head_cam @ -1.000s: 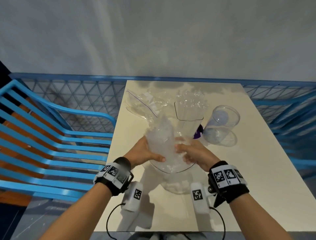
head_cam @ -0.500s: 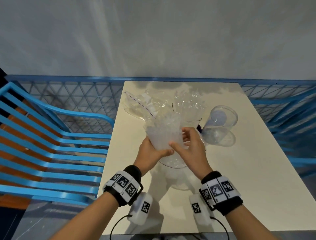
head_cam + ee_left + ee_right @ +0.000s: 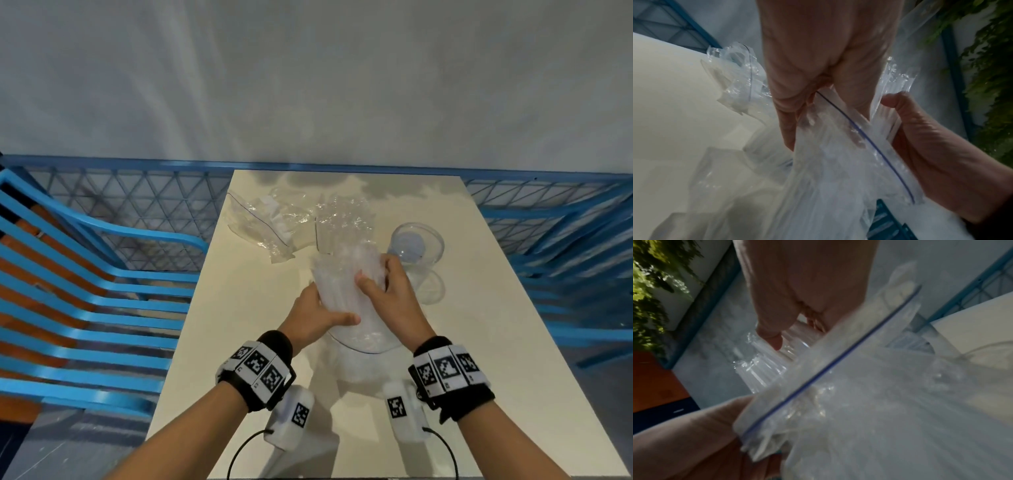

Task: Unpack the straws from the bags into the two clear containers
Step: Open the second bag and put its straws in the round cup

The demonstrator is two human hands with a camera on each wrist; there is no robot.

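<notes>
Left hand (image 3: 313,317) grips the zip bag's (image 3: 359,334) mouth, thumb over it. Right hand (image 3: 387,293) is closed round the straw bundle (image 3: 346,274), half out, above the counter (image 3: 239,308). Empty container (image 3: 416,245) lies tipped at right. Risk: loose clamp lets straws fan out and spill.

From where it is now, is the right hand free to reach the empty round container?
Probably not yet. The right hand grips the straw bundle, half out of the zip bag. The round container stands just beyond it, nothing between.
</notes>
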